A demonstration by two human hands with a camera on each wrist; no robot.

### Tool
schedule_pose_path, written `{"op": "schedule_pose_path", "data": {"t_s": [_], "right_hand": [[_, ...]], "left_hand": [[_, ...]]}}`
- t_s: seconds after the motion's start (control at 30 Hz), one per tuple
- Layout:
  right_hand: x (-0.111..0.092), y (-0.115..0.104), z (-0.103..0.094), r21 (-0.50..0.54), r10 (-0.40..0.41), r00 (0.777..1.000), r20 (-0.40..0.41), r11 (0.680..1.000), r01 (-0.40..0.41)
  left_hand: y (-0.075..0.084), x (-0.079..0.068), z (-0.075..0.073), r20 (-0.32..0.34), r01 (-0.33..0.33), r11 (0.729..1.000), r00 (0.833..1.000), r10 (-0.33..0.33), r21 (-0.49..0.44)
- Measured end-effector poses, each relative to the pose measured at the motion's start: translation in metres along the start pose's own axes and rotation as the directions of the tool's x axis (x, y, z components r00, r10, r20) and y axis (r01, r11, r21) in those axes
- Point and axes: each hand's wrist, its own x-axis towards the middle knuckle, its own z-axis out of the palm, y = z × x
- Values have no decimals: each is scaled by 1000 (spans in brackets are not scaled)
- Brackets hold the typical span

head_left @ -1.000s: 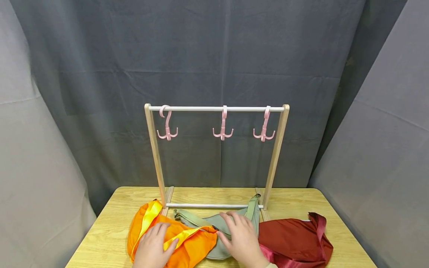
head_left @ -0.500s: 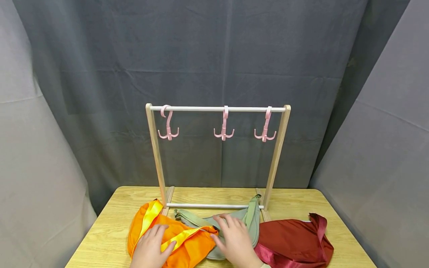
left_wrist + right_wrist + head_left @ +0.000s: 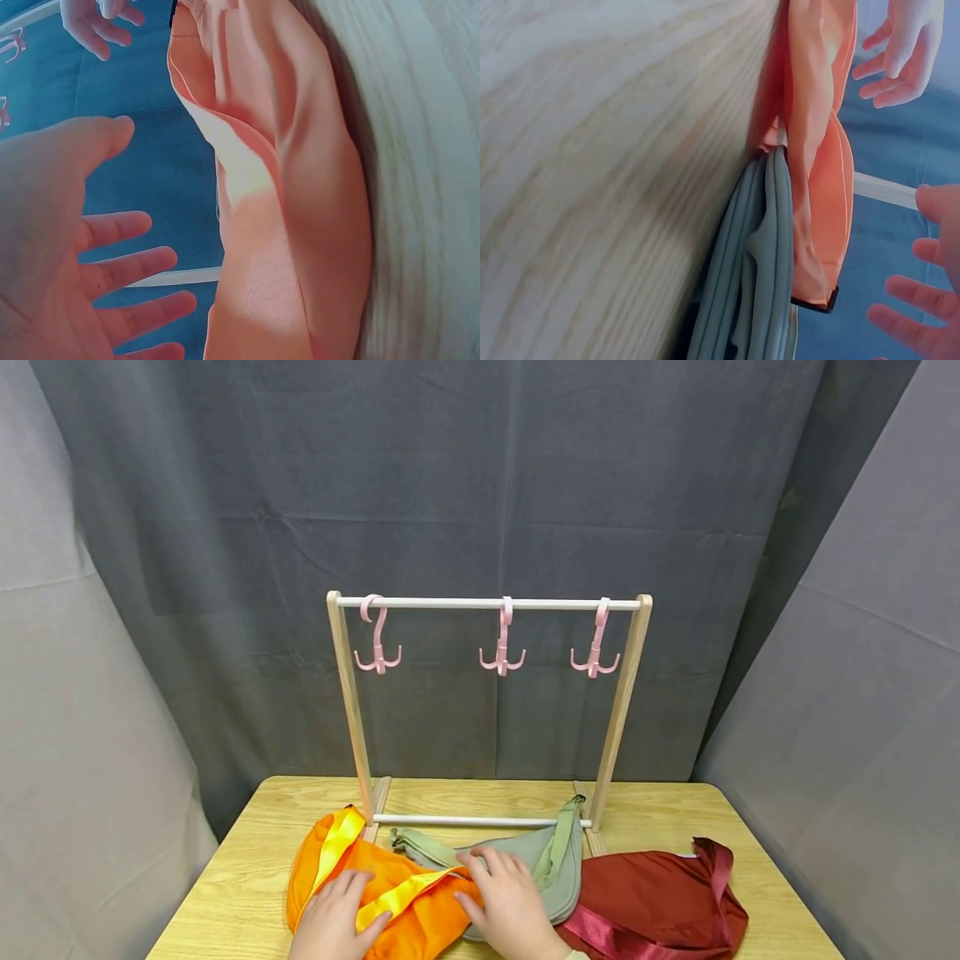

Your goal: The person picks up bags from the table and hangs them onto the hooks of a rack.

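Observation:
An orange bag (image 3: 390, 862) with a yellow strap lies at the left of the table, its right end overlapping a grey-green bag (image 3: 564, 889). My left hand (image 3: 337, 917) hovers over the orange bag, fingers spread and holding nothing. In the left wrist view, a gap shows between its fingertips and the bag (image 3: 322, 195). Over the orange bag's right end is my right hand (image 3: 504, 903), also with fingers apart and nothing in them. From the right wrist, the green bag (image 3: 772, 225) stands folded in layers beside the orange one.
A dark red bag (image 3: 652, 889) lies at the right of the wooden table (image 3: 225, 893). Behind the bags stands a wooden rack with a white top bar (image 3: 435, 603), from which pink hooks (image 3: 502, 643) hang. Grey curtains (image 3: 465, 485) enclose the back and sides.
My right hand has moved left, from over the green bag to the orange bag's right end. The left hand has shifted only slightly. The bags lie much as before.

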Motion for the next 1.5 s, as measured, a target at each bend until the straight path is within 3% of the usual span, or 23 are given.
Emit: {"op": "schedule_pose_path", "data": {"t_s": [0.43,1.2,1.5], "right_hand": [[5,-12,11,-9,-51,996,71,999,52],[5,-18,20,5,-91,993,74,996,91],[4,-18,19,-2,-89,993,74,996,90]], "left_hand": [[-9,-3,4,56,-7,1000,998,7,0],[-32,-7,23,186,-15,998,982,25,-55],[-38,-6,26,201,-41,998,978,50,-51]]}}
